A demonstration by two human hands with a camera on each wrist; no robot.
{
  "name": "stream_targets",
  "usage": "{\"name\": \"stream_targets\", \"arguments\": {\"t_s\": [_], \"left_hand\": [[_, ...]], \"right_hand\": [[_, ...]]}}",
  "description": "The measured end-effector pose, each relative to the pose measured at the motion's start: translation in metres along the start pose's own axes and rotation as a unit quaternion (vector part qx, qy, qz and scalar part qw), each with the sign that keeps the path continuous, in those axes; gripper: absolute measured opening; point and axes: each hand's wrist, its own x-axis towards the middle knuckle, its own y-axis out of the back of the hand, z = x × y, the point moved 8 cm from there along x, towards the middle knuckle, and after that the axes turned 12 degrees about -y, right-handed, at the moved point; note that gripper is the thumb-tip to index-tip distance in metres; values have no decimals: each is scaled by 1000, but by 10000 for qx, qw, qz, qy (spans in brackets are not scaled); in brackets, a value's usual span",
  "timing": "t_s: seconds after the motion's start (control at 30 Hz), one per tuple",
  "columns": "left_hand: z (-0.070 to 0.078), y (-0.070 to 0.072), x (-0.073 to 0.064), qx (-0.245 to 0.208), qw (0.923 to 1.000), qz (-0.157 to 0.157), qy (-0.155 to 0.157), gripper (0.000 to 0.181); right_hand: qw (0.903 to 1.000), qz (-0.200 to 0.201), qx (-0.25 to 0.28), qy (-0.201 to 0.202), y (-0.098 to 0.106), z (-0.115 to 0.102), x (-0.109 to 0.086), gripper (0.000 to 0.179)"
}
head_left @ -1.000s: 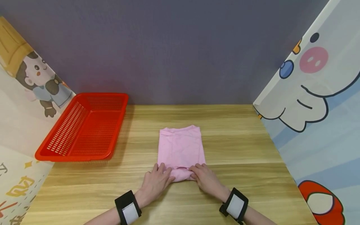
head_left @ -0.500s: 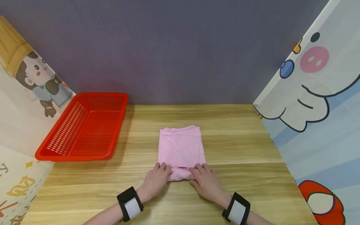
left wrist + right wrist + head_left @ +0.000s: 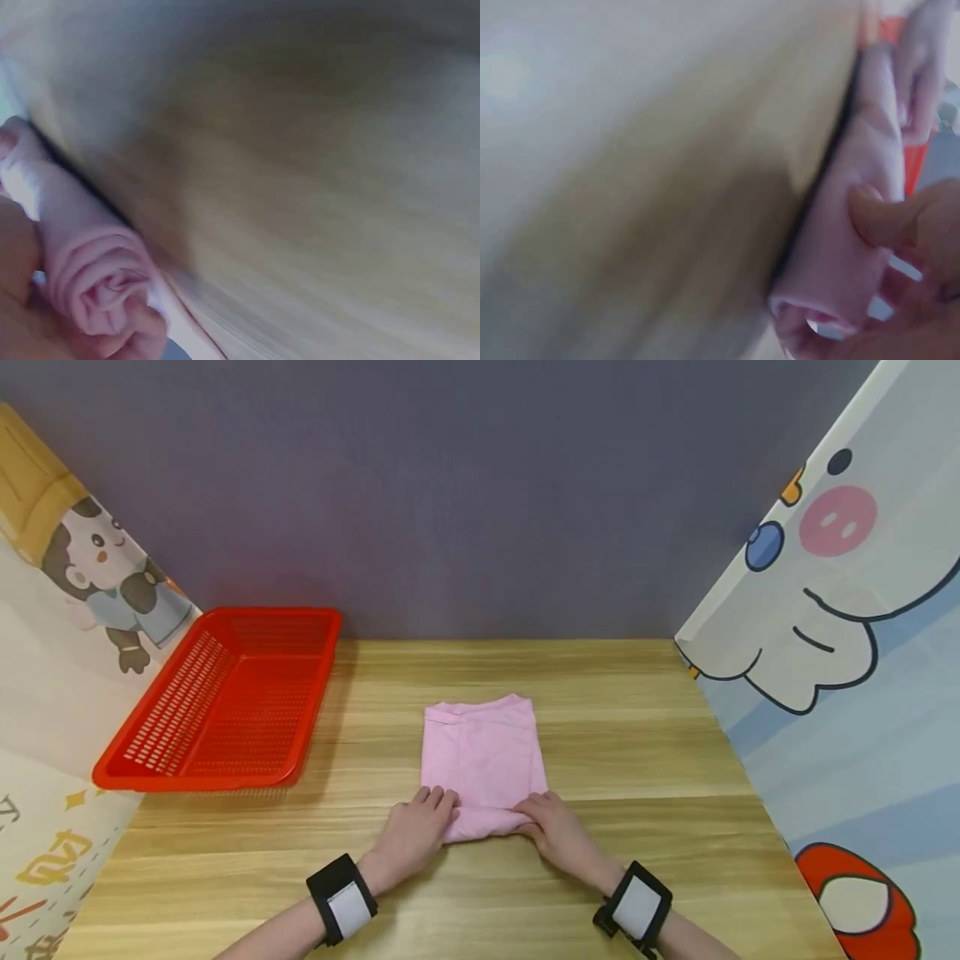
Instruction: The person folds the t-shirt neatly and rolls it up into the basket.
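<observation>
A pink cloth (image 3: 483, 752), perhaps a folded garment, lies flat at the middle of the table, its near end rolled up. At the left end of the roll (image 3: 487, 825), my left hand (image 3: 415, 832) grips with curled fingers. My right hand (image 3: 561, 835) holds the other end. Spiral layers of the roll (image 3: 105, 281) show in the left wrist view, with a finger bent at its end. In the right wrist view my thumb (image 3: 877, 214) presses on the side of the roll, and fingers curl round its other side.
A red plastic basket (image 3: 318, 710) with slotted sides stands at the left on the wood-grain table (image 3: 637, 735). A dark grey panel (image 3: 510, 502) rises behind the table. Printed cartoon sheets flank it at the left and right (image 3: 832, 593).
The rolled near end now has a straighter, tighter edge between my hands. My right thumb has moved in against the roll from a spread position. The basket has stayed still.
</observation>
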Motion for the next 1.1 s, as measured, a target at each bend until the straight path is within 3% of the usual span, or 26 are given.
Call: {"name": "stream_targets", "arguments": {"t_s": [0.1, 0.2, 0.33, 0.43, 0.53, 0.67, 0.77, 0.87, 0.97, 1.1], "left_hand": [[5, 3, 0, 546, 9974, 253, -404, 36], [8, 3, 0, 805, 9940, 410, -624, 50], [10, 2, 0, 929, 9925, 465, -638, 46], [6, 1, 0, 750, 9951, 472, -443, 39], [1, 0, 2, 483, 9974, 481, -220, 31], [-4, 0, 4, 133, 9987, 484, 9, 23], [-8, -1, 7, -62, 9989, 443, 115, 21], [-10, -3, 8, -178, 9991, 335, 189, 21], [-11, -6, 9, -207, 9992, 222, 257, 22], [-10, -7, 6, 6, 9997, 105, 228, 25]], "right_hand": [[9970, -567, 458, -242, 2, 5, 7, 10], [9924, -997, 573, -443, 2, 9, 13, 9], [9916, -1108, 474, -466, 1, 8, 17, 8], [9948, -968, 63, -310, -1, 5, 15, 10], [9959, -733, -510, -173, -5, 4, 10, 28], [9943, -42, -1062, 122, -5, 3, 4, 50], [9889, 624, -1262, 477, 0, 0, 2, 48], [9838, 1024, -1275, 741, 3, -2, 1, 41], [9832, 1092, -1187, 856, 4, -3, 0, 31], [9914, 775, -830, 651, 3, 1, 4, 21]]}}
